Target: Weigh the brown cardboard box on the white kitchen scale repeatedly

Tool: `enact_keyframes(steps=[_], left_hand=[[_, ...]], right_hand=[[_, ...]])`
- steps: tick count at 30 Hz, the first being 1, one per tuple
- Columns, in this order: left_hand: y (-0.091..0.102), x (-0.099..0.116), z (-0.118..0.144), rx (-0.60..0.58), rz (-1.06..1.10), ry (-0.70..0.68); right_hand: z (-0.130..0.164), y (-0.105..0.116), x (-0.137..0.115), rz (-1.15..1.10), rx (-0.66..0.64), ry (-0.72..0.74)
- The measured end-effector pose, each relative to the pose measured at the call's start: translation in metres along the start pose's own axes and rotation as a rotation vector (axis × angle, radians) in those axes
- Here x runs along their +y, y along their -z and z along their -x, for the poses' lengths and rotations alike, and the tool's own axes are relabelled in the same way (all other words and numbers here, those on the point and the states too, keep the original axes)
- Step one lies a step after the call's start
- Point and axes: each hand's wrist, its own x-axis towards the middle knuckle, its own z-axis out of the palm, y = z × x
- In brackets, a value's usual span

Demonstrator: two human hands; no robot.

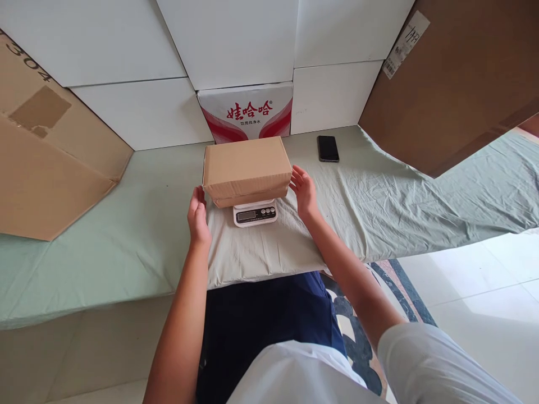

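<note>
A brown cardboard box [248,163] sits on a small white digital kitchen scale [255,215]. It overhangs the scale's plate, and only the scale's front with its dark display and several buttons shows. At the box's left side is my left hand [197,216], fingers stretched upward close to the lower corner. My right hand [304,193] stands by the right side, fingers spread and their tips at the box's edge. Whether either hand touches the cardboard I cannot tell. The display's reading is not legible.
A black phone [328,148] lies on the green cloth [164,224] to the right. Behind stand white boxes [248,45] and a red-and-white carton [252,115]. Large cardboard sheets flank the table, one on the left [54,163] and one on the right [455,84].
</note>
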Motion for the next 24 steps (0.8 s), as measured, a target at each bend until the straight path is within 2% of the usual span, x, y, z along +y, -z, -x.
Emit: enact_keyframes(steps=[7,12,14,24], left_hand=[[-0.001,0.0,0.0,0.037,-0.061,-0.027],[-0.003,0.008,0.0,0.212,-0.157,0.045],[-0.004,0.01,-0.001,0.243,-0.167,0.071],[-0.007,0.017,-0.001,0.209,-0.153,0.122]], right_hand=[[0.001,0.0,-0.001,0.009,-0.018,0.003],[0.002,-0.002,-0.003,-0.002,-0.021,-0.003],[0.002,-0.002,-0.004,-0.005,-0.031,-0.003],[0.004,-0.004,-0.005,0.018,-0.044,0.009]])
